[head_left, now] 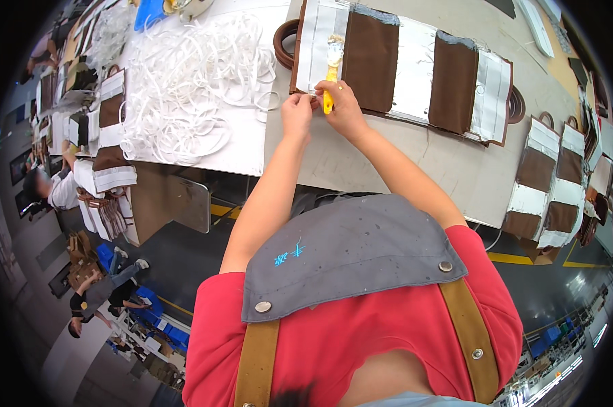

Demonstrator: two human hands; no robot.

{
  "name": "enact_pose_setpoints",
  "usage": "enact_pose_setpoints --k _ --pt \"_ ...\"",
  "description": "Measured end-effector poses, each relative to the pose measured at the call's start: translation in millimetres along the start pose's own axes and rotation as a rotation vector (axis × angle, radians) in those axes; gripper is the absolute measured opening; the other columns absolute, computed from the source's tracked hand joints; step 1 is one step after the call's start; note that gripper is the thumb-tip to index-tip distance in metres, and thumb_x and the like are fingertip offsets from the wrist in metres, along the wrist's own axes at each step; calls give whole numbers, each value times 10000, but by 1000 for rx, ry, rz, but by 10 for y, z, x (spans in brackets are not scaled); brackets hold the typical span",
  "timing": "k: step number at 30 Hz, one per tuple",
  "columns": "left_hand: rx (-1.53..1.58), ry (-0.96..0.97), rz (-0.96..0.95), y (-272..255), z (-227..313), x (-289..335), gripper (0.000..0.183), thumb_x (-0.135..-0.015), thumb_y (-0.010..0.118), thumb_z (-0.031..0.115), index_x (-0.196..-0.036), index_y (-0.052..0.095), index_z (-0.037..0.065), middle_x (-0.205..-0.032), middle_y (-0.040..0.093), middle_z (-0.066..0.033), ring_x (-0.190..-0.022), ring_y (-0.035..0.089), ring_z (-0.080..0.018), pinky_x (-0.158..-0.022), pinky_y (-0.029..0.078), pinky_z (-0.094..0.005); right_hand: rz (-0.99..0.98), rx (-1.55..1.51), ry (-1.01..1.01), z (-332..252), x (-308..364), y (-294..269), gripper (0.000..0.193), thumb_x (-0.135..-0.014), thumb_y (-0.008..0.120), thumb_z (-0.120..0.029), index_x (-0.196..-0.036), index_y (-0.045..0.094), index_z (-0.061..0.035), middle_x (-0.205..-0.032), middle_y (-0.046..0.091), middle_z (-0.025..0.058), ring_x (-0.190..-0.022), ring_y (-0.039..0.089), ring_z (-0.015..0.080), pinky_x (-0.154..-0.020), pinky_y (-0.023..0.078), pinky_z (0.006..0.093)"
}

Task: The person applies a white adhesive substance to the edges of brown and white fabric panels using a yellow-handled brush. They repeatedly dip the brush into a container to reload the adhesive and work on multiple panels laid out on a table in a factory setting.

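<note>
My right hand (346, 112) is closed around a flat brush (331, 71) with a yellow handle. Its bristle end, whitish and smeared, points away from me over a brown and white bag piece (415, 68). Beside it on the left, my left hand (298, 117) has its fingertips pinched together at the near edge of that piece, close to its left corner; what they hold is too small to tell. The piece lies flat with brown fabric panels, white backing, greyish smears along the far edge and a brown looped handle (286, 42) at the left end, another at the right.
Tangled white tape (191, 88) is heaped on the white table to the left. Similar bag pieces (534, 183) hang over the table's right edge, and more (110, 169) are stacked at far left. Other people (103, 288) are farther off to the left.
</note>
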State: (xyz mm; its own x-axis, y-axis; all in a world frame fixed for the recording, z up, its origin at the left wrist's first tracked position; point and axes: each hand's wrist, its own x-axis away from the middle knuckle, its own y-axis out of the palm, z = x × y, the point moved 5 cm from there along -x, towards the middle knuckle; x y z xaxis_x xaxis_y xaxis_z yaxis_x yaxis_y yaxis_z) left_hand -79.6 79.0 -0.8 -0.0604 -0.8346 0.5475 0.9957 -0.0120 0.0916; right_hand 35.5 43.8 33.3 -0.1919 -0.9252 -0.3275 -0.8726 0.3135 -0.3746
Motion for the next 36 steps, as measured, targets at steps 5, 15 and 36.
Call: enact_pose_setpoints --k 5,15,36 --pt "20 -48 19 3 57 -23 175 -842 524 145 -819 560 -25 -778 600 -81 -691 579 -141 -659 461 -257 21 5 3 21 -14 67 384 -687 544 51 -1025 478 -120 -782 574 78 -811 501 288 -757 372 380" --pt "-20 90 59 18 74 -31 200 -823 571 130 -693 560 -22 -649 558 -24 -579 466 -70 -515 353 -224 44 99 62 18 -56 89 347 -714 597 24 -1018 470 -85 -787 559 81 -801 518 276 -721 425 373" --pt "65 -6 70 58 114 18 176 -812 576 143 -752 590 -22 -697 597 -58 -635 523 -105 -598 380 -233 167 8 61 -112 20 5 318 -738 610 11 -1000 455 -80 -815 554 90 -818 526 278 -697 439 377"
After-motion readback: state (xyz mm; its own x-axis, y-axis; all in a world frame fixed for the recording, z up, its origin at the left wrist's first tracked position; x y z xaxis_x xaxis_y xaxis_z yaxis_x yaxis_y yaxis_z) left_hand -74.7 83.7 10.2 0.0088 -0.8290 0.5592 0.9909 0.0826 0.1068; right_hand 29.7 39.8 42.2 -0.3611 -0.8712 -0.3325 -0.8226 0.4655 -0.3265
